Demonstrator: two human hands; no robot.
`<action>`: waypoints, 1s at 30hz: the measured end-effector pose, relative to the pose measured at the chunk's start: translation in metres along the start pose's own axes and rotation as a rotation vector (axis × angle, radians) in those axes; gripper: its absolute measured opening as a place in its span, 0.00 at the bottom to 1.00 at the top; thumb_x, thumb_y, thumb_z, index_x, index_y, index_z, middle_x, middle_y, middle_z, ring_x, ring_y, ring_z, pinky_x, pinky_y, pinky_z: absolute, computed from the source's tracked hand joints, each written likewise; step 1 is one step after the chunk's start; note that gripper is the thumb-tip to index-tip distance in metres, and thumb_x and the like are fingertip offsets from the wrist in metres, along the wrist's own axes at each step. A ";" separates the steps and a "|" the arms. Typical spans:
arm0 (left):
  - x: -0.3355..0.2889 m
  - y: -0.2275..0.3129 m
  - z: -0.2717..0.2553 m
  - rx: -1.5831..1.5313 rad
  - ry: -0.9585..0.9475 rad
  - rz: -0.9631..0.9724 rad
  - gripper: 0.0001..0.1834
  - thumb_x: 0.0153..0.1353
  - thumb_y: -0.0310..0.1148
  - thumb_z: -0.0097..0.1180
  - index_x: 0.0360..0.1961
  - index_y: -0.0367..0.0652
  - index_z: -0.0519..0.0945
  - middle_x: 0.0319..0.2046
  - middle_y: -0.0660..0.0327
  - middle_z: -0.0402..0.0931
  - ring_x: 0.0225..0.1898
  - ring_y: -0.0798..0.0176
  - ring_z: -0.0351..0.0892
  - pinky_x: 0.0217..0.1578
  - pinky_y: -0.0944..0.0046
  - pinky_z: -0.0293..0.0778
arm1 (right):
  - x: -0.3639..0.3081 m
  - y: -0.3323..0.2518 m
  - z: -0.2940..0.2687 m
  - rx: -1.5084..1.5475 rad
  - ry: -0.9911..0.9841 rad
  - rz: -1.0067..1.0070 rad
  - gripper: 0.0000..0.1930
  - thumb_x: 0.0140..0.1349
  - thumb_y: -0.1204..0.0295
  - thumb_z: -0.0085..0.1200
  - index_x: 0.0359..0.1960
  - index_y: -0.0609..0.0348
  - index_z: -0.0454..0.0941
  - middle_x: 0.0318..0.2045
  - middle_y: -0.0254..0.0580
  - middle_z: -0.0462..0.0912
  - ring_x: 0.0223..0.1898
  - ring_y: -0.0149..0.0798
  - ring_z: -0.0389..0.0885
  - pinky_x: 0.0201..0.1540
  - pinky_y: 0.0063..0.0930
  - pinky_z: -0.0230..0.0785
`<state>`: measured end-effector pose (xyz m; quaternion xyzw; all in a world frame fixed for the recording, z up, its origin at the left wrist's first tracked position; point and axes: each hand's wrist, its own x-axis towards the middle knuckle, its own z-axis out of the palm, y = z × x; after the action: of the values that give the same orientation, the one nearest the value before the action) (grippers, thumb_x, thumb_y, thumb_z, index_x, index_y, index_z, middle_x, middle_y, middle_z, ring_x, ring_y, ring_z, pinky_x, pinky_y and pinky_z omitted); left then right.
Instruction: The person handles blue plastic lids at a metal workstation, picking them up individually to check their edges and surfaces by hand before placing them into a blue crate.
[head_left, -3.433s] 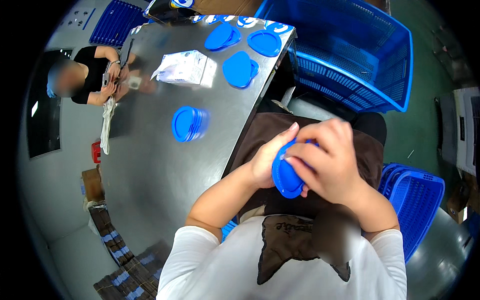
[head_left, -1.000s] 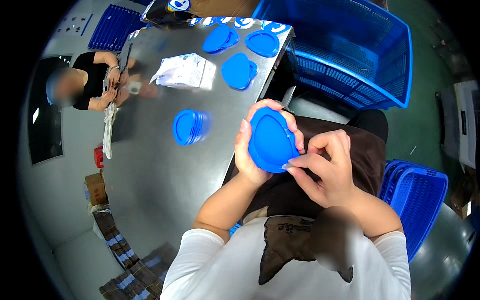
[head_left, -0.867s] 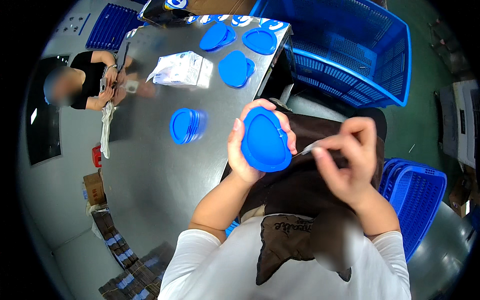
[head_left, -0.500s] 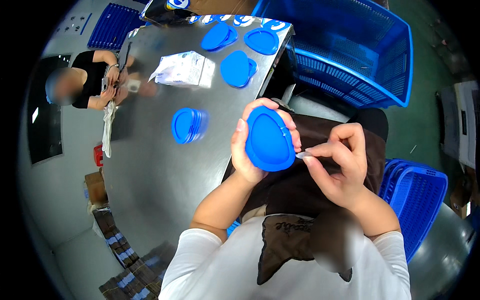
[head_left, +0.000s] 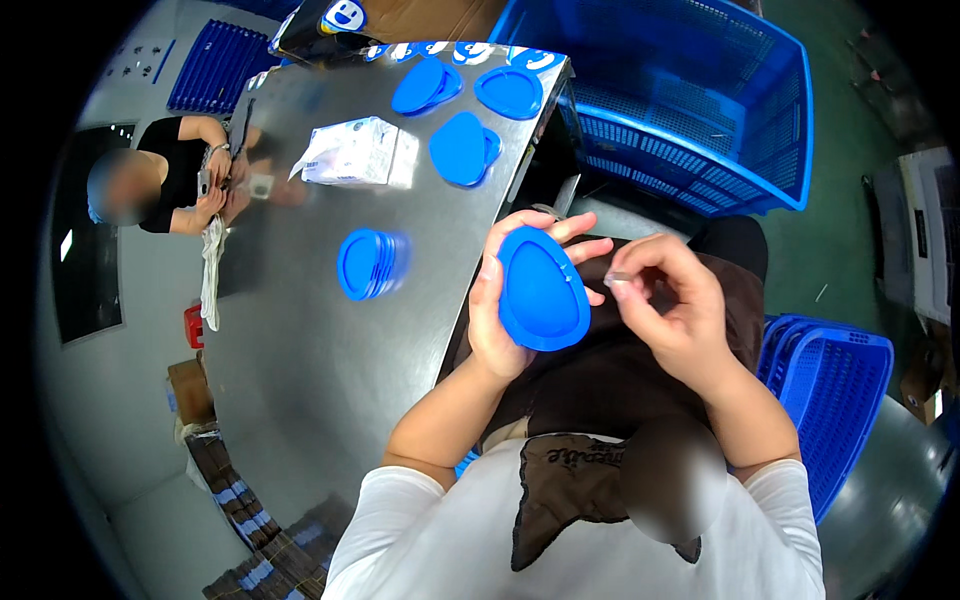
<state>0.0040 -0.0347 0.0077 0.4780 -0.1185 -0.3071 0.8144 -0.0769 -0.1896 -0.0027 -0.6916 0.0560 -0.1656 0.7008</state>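
Observation:
My left hand [head_left: 490,318] supports a rounded-triangular blue plastic lid [head_left: 542,290] with a raised rim. Its thumb lies along the lid's left edge, while a few fingers stretch out past the right edge. Small nicks or tabs show on the lid's upper right rim. Just right of the lid and apart from it, my right hand [head_left: 680,312] pinches a small, thin, pale sliver [head_left: 617,278] between thumb and fingertip; I cannot make out its kind. On the metal table [head_left: 300,400] stands a short stack of similar blue lids [head_left: 365,264].
More blue lids [head_left: 460,150] lie near the table's far right edge, by a white tissue box [head_left: 352,150]. A large blue crate [head_left: 690,150] stands beyond that edge. Nested blue baskets [head_left: 835,400] are at my right. Across the table, another person [head_left: 165,180] holds something small.
My right hand has drawn up and slightly away from the lid, still pinching the sliver. My left fingers have spread outward from the lid's edge. The view has shifted slightly.

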 end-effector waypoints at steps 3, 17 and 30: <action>-0.001 -0.005 0.000 0.071 0.012 0.043 0.35 0.66 0.61 0.33 0.60 0.43 0.60 0.59 0.35 0.64 0.58 0.37 0.70 0.55 0.43 0.71 | 0.005 -0.001 0.002 -0.113 -0.055 -0.009 0.06 0.56 0.78 0.60 0.35 0.58 0.77 0.29 0.34 0.75 0.28 0.27 0.71 0.31 0.20 0.63; 0.003 -0.015 -0.005 0.387 0.034 0.117 0.32 0.69 0.57 0.32 0.60 0.40 0.58 0.57 0.39 0.66 0.55 0.44 0.74 0.47 0.52 0.76 | 0.005 -0.013 -0.013 0.043 -0.372 0.133 0.05 0.56 0.75 0.62 0.33 0.60 0.80 0.28 0.36 0.78 0.32 0.33 0.75 0.36 0.25 0.67; 0.004 -0.015 0.000 0.315 0.008 0.090 0.32 0.69 0.57 0.31 0.59 0.39 0.60 0.56 0.39 0.68 0.55 0.48 0.73 0.55 0.51 0.71 | 0.017 0.019 0.009 -0.239 0.004 -0.044 0.07 0.55 0.71 0.63 0.33 0.58 0.80 0.37 0.42 0.72 0.42 0.42 0.73 0.46 0.32 0.67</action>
<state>0.0010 -0.0428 -0.0056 0.5952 -0.1834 -0.2462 0.7426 -0.0550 -0.1867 -0.0187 -0.7710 0.0616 -0.1746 0.6093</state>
